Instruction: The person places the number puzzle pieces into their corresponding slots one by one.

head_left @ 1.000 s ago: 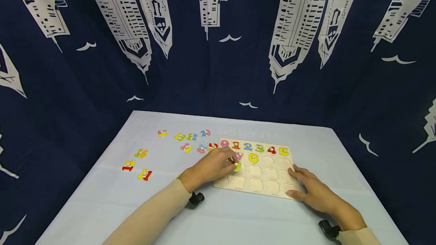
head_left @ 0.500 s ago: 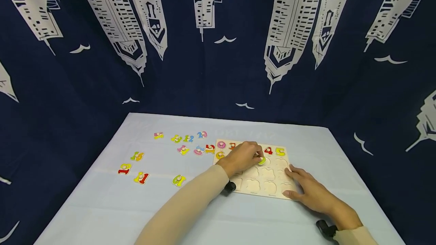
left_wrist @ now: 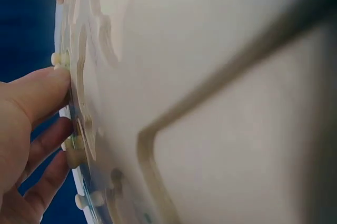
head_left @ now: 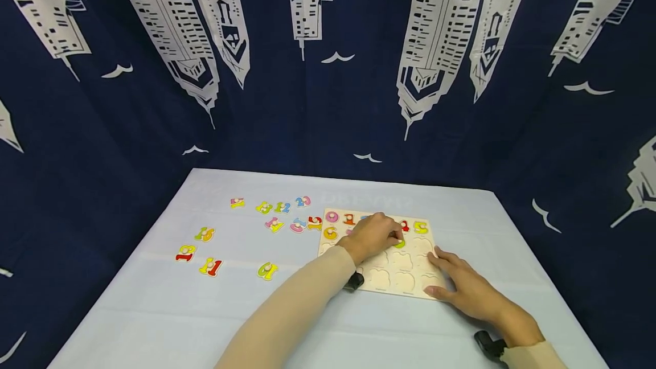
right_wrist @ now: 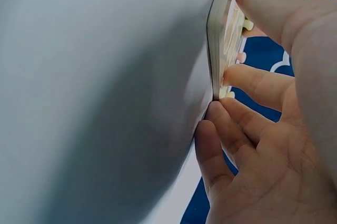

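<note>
A pale wooden number puzzle board [head_left: 379,279] lies on the white table, numbers set along its top row and part of the second. My left hand [head_left: 373,235] reaches over it. Thumb and fingers pinch a yellow-green number piece [head_left: 400,244] low over the second row; most of the piece is hidden. In the left wrist view the thumb [left_wrist: 50,84] is right beside a small knob [left_wrist: 57,59] at the board's surface. My right hand [head_left: 463,286] rests at the board's right edge, fingers spread. The right wrist view shows fingertips [right_wrist: 209,132] along the board's side [right_wrist: 215,50].
Several loose number pieces lie to the left, among them a yellow-green one [head_left: 267,271], a red and yellow 11 [head_left: 210,267] and a red 15 [head_left: 315,223] close to the board's left edge. A dark blue patterned cloth [head_left: 307,113] hangs behind the table.
The left hand has moved right across the board with the yellow-green piece, from the left columns to the second row's middle, shifting only slightly in the last half second. The right hand has stayed in place.
</note>
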`<act>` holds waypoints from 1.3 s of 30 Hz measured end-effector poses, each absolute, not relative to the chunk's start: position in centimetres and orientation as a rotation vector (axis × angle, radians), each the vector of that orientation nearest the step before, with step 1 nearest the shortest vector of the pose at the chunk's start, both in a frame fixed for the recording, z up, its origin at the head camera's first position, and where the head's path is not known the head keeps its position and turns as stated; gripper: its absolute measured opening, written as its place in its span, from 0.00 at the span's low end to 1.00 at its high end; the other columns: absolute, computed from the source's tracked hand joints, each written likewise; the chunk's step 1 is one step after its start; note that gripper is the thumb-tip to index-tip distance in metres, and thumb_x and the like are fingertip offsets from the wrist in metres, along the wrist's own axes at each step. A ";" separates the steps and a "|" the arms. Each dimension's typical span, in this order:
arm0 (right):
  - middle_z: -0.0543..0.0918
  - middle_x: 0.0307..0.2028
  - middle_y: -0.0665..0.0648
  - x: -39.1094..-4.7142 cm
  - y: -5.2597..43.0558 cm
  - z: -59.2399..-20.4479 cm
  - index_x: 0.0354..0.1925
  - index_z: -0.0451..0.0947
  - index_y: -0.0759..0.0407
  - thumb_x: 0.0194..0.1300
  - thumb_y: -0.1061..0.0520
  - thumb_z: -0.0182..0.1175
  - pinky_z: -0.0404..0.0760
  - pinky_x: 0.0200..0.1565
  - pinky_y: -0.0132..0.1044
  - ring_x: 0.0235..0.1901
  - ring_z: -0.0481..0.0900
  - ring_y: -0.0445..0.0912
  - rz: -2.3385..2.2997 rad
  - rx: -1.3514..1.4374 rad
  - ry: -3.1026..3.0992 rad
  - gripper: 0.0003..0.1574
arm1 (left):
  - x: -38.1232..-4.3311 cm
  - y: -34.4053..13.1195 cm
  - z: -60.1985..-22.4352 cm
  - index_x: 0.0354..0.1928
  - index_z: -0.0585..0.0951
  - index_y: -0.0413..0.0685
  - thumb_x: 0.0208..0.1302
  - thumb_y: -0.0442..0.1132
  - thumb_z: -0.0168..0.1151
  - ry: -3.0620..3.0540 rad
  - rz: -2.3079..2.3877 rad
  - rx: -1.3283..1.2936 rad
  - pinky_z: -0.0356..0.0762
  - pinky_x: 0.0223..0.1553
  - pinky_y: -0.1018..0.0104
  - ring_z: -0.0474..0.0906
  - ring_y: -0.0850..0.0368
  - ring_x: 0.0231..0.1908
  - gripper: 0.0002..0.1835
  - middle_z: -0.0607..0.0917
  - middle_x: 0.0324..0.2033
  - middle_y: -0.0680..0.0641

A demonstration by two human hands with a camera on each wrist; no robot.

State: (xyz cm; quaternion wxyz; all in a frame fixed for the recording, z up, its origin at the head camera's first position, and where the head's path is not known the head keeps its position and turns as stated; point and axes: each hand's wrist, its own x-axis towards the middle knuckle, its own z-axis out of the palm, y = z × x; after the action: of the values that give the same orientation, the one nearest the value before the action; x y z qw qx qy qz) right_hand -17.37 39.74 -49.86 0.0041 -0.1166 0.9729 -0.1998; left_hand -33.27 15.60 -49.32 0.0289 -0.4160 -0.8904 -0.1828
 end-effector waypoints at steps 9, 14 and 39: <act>0.68 0.86 0.78 -17.5 39.7 -49.9 0.85 0.72 0.69 0.75 0.35 0.78 0.76 0.74 0.80 0.82 0.69 0.81 -0.621 -0.357 3.035 0.58 | -32.9 14.1 -48.3 0.66 0.93 0.61 0.83 0.45 0.75 -2.858 -0.616 -1.298 0.87 0.63 0.70 0.90 0.67 0.55 0.15 0.97 0.56 0.61; 0.68 0.86 0.78 -17.5 39.6 -50.1 0.84 0.72 0.69 0.75 0.35 0.78 0.77 0.73 0.80 0.81 0.69 0.81 -0.619 -0.362 3.037 0.58 | -32.8 11.1 -47.4 0.72 0.90 0.55 0.85 0.47 0.72 -2.870 -0.764 -1.232 0.85 0.74 0.64 0.90 0.60 0.68 0.20 0.94 0.66 0.56; 0.68 0.86 0.77 -17.4 39.7 -49.9 0.85 0.72 0.68 0.74 0.35 0.79 0.75 0.74 0.81 0.82 0.68 0.80 -0.618 -0.353 3.045 0.58 | -35.9 -7.0 -48.3 0.47 0.98 0.51 0.75 0.30 0.79 -2.898 -0.850 -0.909 0.89 0.60 0.57 0.89 0.57 0.50 0.08 0.98 0.46 0.52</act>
State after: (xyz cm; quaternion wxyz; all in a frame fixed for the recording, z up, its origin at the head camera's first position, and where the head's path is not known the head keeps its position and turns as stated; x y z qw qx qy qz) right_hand -17.39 39.71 -49.92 0.0072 -0.1128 0.9738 -0.1975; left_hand -35.90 -6.99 -48.28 -0.0063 -0.2882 -0.9189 -0.2694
